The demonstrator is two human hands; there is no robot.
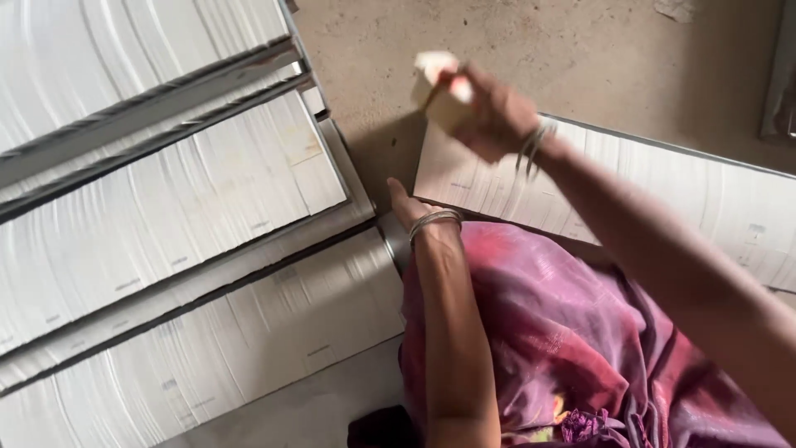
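My right hand (489, 112) is raised above the floor and grips a small pale block (438, 87), blurred by motion, just over the near corner of a white stack of paper sheets (705, 195) on the right. My left hand (406, 207) reaches down with only its heel and thumb showing; the fingers are hidden between that stack and a round metal object (395, 239). Thin metal bangles circle both wrists. Purple and pink cloth (564, 348) covers my lap below.
Three large white paper stacks (182, 191) clamped between grey boards (149, 104) fill the left side. Bare concrete floor (531, 41) lies at the top middle. A dark edge of another object shows at the far right (779, 75).
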